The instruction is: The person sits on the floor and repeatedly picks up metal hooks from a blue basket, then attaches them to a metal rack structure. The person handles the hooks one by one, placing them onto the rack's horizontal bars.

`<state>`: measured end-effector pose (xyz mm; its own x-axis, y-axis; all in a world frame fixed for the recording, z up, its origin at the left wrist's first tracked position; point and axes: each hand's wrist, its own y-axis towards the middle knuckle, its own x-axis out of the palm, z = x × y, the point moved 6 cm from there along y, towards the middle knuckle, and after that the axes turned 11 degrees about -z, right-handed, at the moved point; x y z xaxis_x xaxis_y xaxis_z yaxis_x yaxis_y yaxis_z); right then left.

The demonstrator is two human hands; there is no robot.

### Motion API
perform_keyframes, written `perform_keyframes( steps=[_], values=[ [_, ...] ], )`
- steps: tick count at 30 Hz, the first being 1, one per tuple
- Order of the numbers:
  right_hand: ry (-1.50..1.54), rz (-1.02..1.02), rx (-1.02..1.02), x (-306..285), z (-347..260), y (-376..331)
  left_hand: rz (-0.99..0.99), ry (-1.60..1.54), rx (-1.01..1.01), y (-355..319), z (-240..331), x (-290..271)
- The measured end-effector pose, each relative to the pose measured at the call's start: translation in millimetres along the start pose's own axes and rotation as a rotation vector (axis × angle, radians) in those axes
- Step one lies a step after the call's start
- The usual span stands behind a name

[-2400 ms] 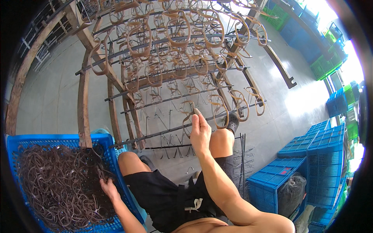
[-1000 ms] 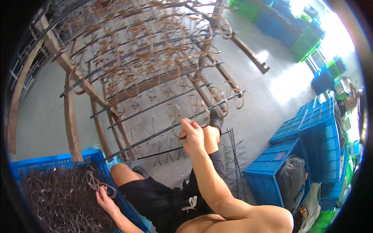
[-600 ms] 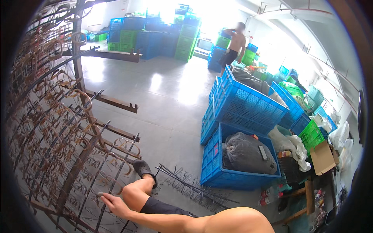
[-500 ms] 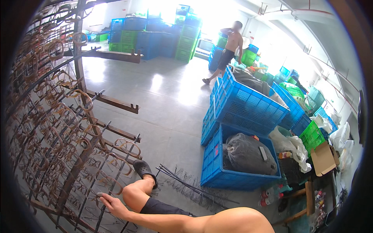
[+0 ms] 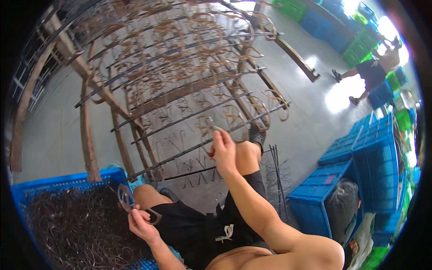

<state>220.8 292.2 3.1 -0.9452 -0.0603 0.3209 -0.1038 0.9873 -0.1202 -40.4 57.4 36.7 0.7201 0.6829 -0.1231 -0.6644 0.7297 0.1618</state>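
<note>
Right hand (image 5: 222, 150) was stretched forward from the lower right, forearm raised over the knee, fingers pinched on a brown loop (image 5: 208, 127) at a dark rod (image 5: 204, 146) on the near edge of the rack (image 5: 180, 81). Left hand (image 5: 140, 223) stayed low near the lap, elbow bent, fingers clamped on two or so loops (image 5: 127, 200) just right of the blue crate (image 5: 58, 184). That crate, near left, was full of dark loops, too many to count. The rack leaned away, with several rods and dozens of loops hung on them. One person sat in black shorts (image 5: 202, 229). Right side: at least three blue crates (image 5: 373, 157), one holding a grey bag (image 5: 342, 211). Spare rods (image 5: 276, 175) lay on the floor by the knee. Another person (image 5: 371, 74) walked far right.
</note>
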Motion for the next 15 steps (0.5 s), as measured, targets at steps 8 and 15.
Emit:
perform_keyframes(
  steps=[8,15],
  values=[
    [-1.013,0.049,-0.541,36,-39,-87,-0.068,0.171,-0.016,-34,29,34],
    [-0.354,-0.568,-0.027,82,-3,-135,-0.165,0.167,0.053,-36,39,92]
  ],
)
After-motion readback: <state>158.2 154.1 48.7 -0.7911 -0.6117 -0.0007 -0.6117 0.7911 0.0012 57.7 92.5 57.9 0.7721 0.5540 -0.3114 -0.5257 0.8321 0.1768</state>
